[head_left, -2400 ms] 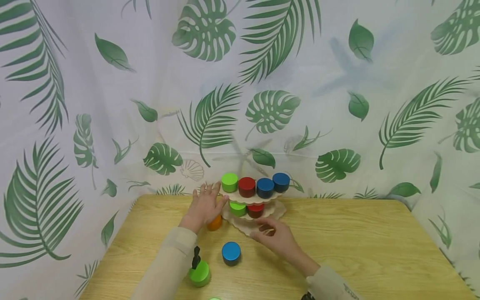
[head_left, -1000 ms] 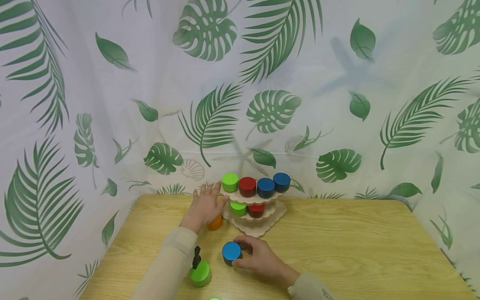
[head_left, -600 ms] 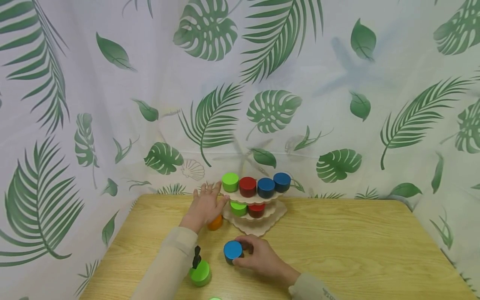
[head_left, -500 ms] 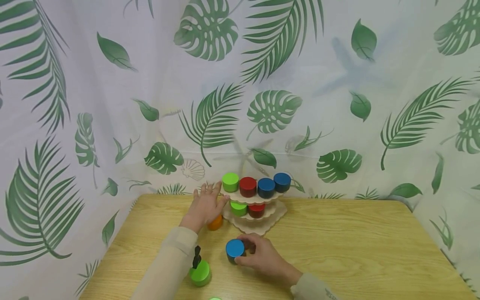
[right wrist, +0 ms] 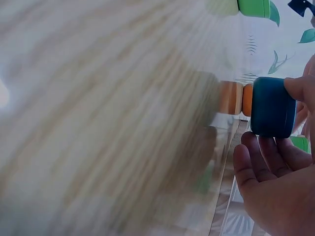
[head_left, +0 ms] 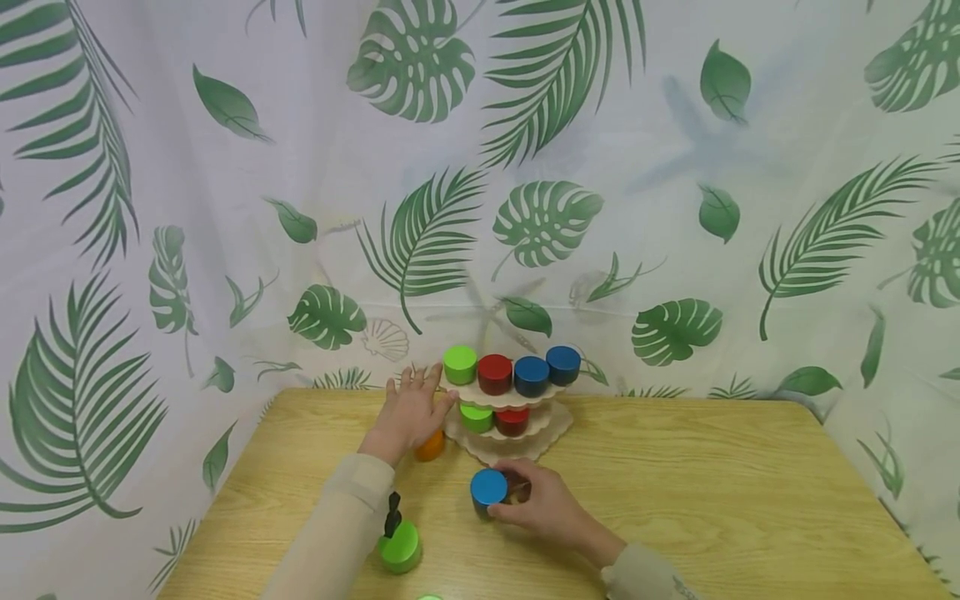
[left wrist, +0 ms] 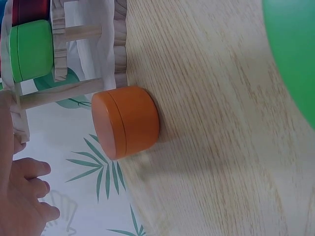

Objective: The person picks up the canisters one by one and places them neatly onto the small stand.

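Note:
My right hand (head_left: 551, 508) grips a round blue tin (head_left: 489, 490) between thumb and fingers, in front of the stand. In the right wrist view this blue tin (right wrist: 270, 107) hangs a little above the tabletop. My left hand (head_left: 405, 417) holds the left edge of a scalloped wooden tiered stand (head_left: 517, 450), thumb and index finger at its upper tier, other fingers spread. That tier bears a green tin (head_left: 460, 365), a red tin (head_left: 495, 375) and two blue tins (head_left: 532, 377). Below sit a green tin (head_left: 476, 417) and a red tin (head_left: 512, 421).
An orange tin (head_left: 430, 445) stands left of the stand, partly behind my left hand; the left wrist view shows this orange tin (left wrist: 128, 123) whole. Near my left sleeve is a green tin (head_left: 401, 547). Another green tin (head_left: 430, 597) is cut off at the bottom. A leaf-print cloth (head_left: 637, 208) hangs behind.
My right hand has come from the stand to the blue tin, gripped it, and carried it slightly right and towards the stand. My left hand has stayed in place.

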`<state>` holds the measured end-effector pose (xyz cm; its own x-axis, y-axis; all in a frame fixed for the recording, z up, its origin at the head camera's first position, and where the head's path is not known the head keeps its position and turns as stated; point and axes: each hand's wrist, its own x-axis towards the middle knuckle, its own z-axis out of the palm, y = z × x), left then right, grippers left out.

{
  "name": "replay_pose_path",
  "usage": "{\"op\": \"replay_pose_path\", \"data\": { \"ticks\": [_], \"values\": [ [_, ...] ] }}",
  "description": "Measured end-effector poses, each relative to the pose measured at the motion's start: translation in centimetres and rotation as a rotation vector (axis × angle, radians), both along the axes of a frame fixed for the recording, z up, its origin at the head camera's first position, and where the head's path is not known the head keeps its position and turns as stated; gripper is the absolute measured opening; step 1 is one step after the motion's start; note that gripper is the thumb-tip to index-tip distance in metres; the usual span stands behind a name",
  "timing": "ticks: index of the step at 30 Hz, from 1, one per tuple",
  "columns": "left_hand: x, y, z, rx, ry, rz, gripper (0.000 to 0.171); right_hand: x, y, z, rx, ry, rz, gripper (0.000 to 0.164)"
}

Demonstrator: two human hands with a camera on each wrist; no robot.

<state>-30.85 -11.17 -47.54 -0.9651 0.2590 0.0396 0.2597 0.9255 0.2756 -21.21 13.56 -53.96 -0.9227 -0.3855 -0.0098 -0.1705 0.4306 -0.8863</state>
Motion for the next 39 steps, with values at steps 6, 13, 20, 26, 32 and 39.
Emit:
{"op": "replay_pose_path", "data": {
  "ticks": [6, 13, 20, 26, 32, 39],
  "values": [
    [0.1, 0.1, 0.1, 0.009, -0.001, 0.003, 0.075, -0.1, 0.8, 0.3, 0.007, 0.016, -0.021, 0.056],
    [0.2, 0.1, 0.2, 0.008, 0.0, 0.005, 0.075, -0.4, 1.7, 0.6, 0.001, 0.042, -0.055, 0.052],
    [0.1, 0.0, 0.0, 0.008, 0.004, 0.006, 0.075, -0.7, 2.6, 1.1, -0.003, 0.073, -0.101, 0.049],
    [0.1, 0.0, 0.0, 0.014, 0.01, -0.003, 0.076, -1.1, 3.3, 1.7, -0.019, 0.068, -0.145, 0.051],
    [0.1, 0.0, -0.1, 0.018, 0.014, -0.008, 0.074, -1.4, 4.0, 2.1, -0.015, 0.052, -0.191, 0.052],
    [0.1, 0.1, 0.0, 0.008, 0.008, -0.005, 0.075, -1.7, 4.7, 2.5, -0.035, 0.071, -0.208, 0.05]
  ]
}}
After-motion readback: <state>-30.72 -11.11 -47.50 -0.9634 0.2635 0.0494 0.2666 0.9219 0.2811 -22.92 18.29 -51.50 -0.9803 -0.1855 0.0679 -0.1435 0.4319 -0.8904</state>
